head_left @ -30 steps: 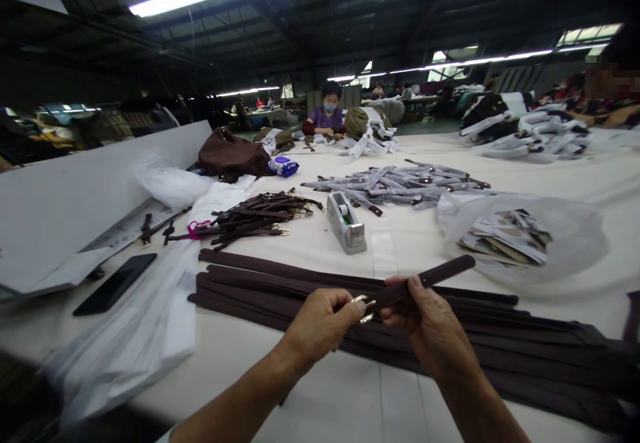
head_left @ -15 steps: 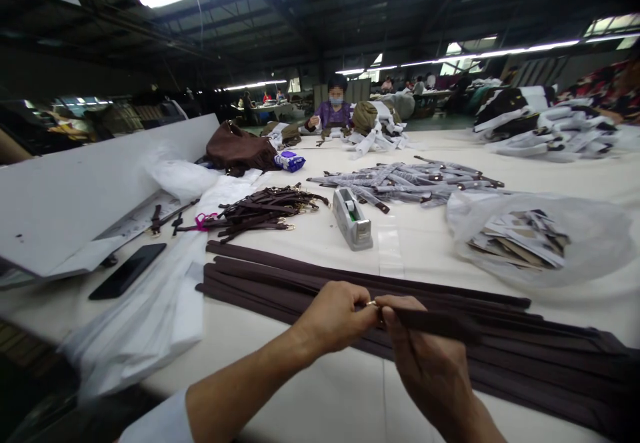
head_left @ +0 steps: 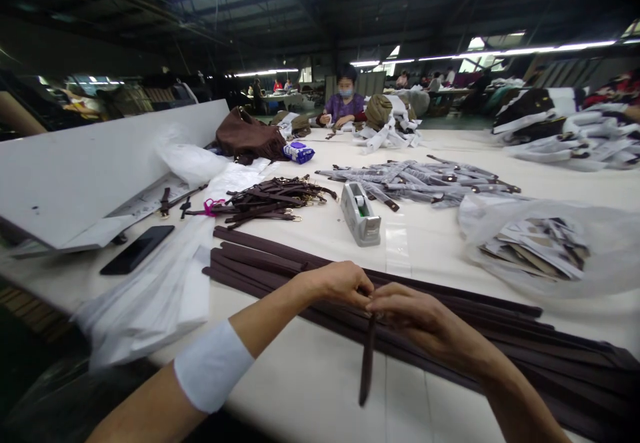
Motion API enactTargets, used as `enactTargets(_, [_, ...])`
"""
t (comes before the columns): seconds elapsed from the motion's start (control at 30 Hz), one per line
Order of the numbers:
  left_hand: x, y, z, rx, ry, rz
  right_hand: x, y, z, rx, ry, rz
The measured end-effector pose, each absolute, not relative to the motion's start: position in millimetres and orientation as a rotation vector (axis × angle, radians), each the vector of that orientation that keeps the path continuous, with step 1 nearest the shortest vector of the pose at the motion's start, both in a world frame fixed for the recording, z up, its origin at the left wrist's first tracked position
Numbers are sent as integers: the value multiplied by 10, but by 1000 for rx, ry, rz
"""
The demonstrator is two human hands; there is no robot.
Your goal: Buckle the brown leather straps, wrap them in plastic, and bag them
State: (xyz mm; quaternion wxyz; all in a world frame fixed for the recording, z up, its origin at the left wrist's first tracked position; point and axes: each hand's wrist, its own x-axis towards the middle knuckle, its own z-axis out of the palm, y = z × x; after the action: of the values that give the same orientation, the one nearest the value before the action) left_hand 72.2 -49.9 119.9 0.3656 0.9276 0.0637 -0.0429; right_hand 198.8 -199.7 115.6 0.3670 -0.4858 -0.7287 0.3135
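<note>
My left hand (head_left: 345, 283) and my right hand (head_left: 415, 309) meet fingertip to fingertip above a stack of long dark brown strips (head_left: 260, 263). Both are closed in a pinch on the upper end of a short dark brown strap (head_left: 368, 366), whose free end dangles toward me over the pale tabletop. My fingers hide most of the pinched end, so its fitting cannot be made out. A white band (head_left: 214, 366) wraps my left forearm.
Beyond the strips stand a grey tape dispenser (head_left: 361, 213), a pile of buckled brown straps (head_left: 270, 199) and plastic-wrapped straps (head_left: 420, 179). A clear bag of card pieces (head_left: 540, 246) lies right, a black phone (head_left: 137, 249) left. A co-worker (head_left: 344, 106) sits across the table.
The strap has swung from pointing right along my right hand to hanging down toward me. My right hand has turned over, palm downward. The view has shifted slightly left.
</note>
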Motion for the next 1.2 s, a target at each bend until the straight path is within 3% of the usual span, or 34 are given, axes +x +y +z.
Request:
enactTargets(0.13, [739, -403, 1166, 2307, 198, -74, 1892, -1952, 1103, -1296, -1905, 741])
enactTargets(0.3, [550, -516, 1134, 2204, 689, 386, 1941, -1795, 944, -1396, -1142, 704])
enactTargets(0.4, [387, -790, 1000, 2084, 873, 524, 1946, -1739, 878, -1349, -995, 758])
enactTargets(0.6, [462, -1202, 665, 1299, 621, 653, 1782, -1765, 836, -1265, -1023, 764])
enactTargets(0.83, [571, -1247, 594, 1254, 624, 759, 1585, -1918, 1143, -1306, -1119, 587])
enactTargets(0.9, [569, -1269, 581, 1313, 664, 772, 1594, -1963, 1195, -1311, -997, 715])
enactTargets(1.03, [560, -1291, 549, 1391, 749, 793, 1735, -2078, 1067, -1347, -783, 1291])
enactTargets(1.2, [545, -1302, 581, 1490, 770, 798, 1855, -2189, 861, -1459, -782, 1380])
